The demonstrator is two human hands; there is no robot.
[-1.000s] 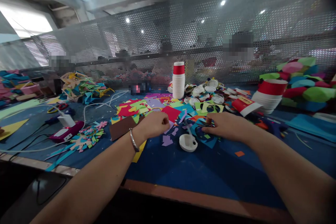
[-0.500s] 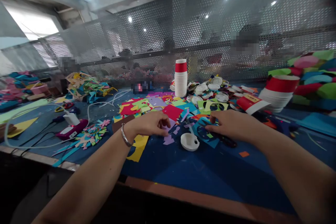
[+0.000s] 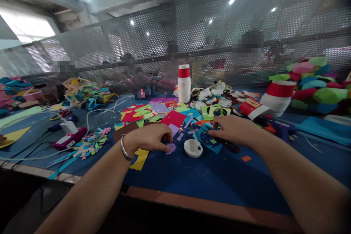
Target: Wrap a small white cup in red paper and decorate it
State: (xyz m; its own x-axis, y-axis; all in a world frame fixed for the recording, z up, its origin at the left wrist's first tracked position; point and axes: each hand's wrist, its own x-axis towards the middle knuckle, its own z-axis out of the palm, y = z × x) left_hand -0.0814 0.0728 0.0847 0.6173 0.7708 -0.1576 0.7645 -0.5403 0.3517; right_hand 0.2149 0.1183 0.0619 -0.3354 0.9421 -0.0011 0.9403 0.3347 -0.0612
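My left hand (image 3: 153, 137), a silver bangle on its wrist, is low over the blue table with fingers curled and thumb and forefinger apart. Its thumb tip meets the edge of a purple paper scrap (image 3: 172, 148); whether it presses on it I cannot tell. My right hand (image 3: 231, 129) hovers over cut blue paper (image 3: 216, 147), fingers loosely bent and apart, with nothing visible in them. Dark-handled scissors (image 3: 232, 147) lie partly hidden beneath it. Between my hands rests a white cup lid (image 3: 193, 149) with a small hole, a pale strip behind it.
A tall stack of paper cups (image 3: 184, 87) stands behind the paper scraps. Cup lids (image 3: 218, 89) are heaped beside it, and tilted cups (image 3: 278, 98) lie at right. A purple power strip (image 3: 70, 139) with cables sits at left. A perforated metal screen (image 3: 153, 47) closes the back.
My left hand has come down and nearer to me, reaching the purple scrap. My right hand keeps about the same place over the blue paper. The whole view has shifted slightly.
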